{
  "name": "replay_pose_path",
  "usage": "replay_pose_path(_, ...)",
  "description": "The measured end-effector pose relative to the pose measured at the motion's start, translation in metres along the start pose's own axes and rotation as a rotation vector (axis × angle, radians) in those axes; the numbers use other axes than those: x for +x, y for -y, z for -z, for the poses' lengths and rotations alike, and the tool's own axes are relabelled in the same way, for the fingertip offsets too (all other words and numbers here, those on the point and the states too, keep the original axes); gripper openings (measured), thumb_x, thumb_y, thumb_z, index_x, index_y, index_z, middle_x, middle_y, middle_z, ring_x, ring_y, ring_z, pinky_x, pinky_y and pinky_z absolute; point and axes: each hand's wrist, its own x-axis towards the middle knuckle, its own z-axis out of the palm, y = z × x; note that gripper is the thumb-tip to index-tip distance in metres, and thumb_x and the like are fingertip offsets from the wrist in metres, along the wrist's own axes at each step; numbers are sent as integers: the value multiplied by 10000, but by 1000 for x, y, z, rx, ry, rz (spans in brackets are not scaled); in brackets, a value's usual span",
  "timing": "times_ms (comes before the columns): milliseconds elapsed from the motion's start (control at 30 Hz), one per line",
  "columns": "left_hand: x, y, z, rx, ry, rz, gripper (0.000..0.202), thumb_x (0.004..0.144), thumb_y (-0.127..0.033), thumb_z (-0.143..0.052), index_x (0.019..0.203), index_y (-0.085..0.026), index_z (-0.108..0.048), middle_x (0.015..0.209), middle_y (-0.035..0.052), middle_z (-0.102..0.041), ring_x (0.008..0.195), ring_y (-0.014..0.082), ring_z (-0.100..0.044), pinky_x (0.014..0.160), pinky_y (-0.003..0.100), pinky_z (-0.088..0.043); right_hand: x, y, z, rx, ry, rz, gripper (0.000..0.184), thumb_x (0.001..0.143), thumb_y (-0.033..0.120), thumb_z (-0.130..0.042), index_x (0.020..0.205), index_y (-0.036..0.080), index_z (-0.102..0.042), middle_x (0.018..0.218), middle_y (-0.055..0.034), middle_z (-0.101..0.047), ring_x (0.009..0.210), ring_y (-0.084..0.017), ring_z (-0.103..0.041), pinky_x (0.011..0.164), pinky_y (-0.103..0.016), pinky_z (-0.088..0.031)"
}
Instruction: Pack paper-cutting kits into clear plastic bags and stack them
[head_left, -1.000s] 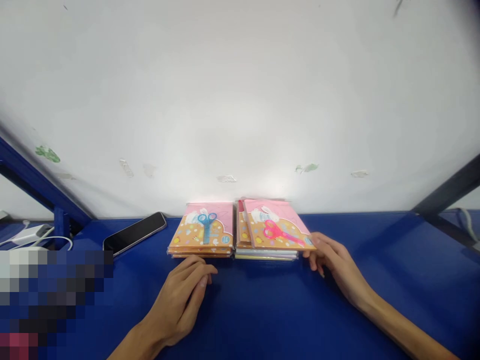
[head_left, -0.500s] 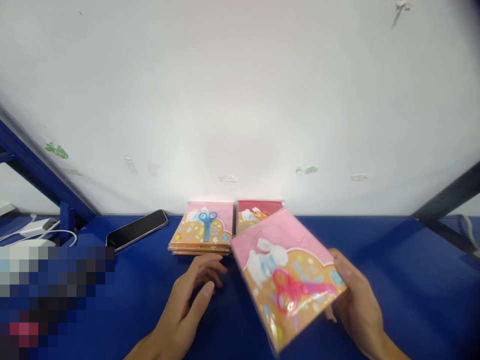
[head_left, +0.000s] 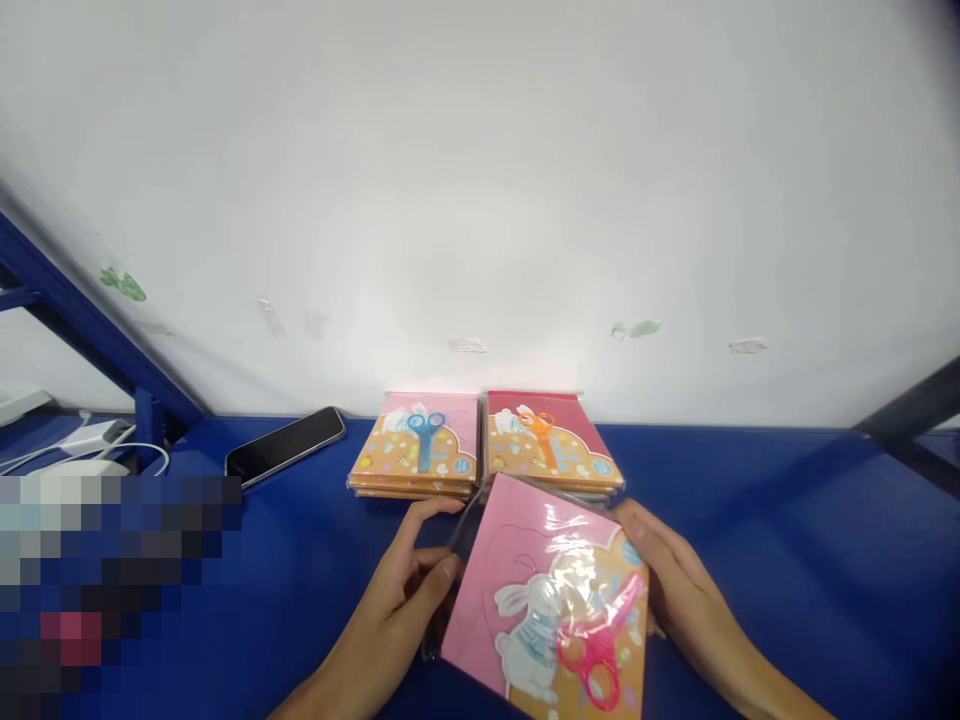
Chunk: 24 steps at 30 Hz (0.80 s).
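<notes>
Both hands hold a pink and orange craft pack with a white rabbit and pink toy scissors under clear wrap, low over the blue table. My left hand pinches its left edge with curled fingers. My right hand grips its right edge, fingers partly hidden behind it. Behind the pack lie two stacks against the wall: a left stack topped by a pink pack with blue scissors, and a right stack topped by a red pack with orange scissors.
A black phone lies face up left of the stacks. White cables and a charger sit at the far left by a blue frame post. A white wall closes the back of the table.
The pink pack came off the right stack, uncovering the red pack, and moved toward me. My left hand rose from the table and took hold of its left edge.
</notes>
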Motion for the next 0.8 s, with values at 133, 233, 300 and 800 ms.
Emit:
replay_pose_path(133, 2, 1, 1, 59, -17, -11, 365, 986, -526, -554, 1256, -295, -472, 842, -18, -657, 567, 100, -527, 505, 188, -363, -1, 0, -1, -26, -10, 9, 461, 959, 661, -550, 831, 218, -537, 594, 58, -483, 460, -80, -403, 406, -187, -292)
replay_pose_path(233, 5, 1, 0, 153, -57, -69, 302, 988, -510, -551, 1148, -255, -564, 1002, 25, -678, 535, 69, -494, 479, 191, -352, -3, 0, -1, -40, 17, 21, 472, 969, 664, -529, 824, 215, -531, 599, 52, -482, 479, -79, -407, 424, -184, -302)
replay_pose_path(300, 5, 0, -1, 214, -57, -67, 322, 998, -518, -525, 1141, -239, -598, 913, 20, -676, 540, 80, -498, 485, 195, -358, -4, 1, -1, -48, 27, 20, 470, 974, 669, -514, 854, 215, -542, 593, 55, -476, 476, -74, -397, 427, -181, -291)
replay_pose_path(800, 7, -4, -1, 310, 61, -77, 317, 922, -507, -660, 969, -194, -643, 1091, 49, -586, 766, 132, -582, 528, 205, -428, -3, 7, 0, -146, 7, 21, 454, 980, 669, -494, 967, 229, -604, 600, 51, -480, 476, -96, -380, 405, -199, -282)
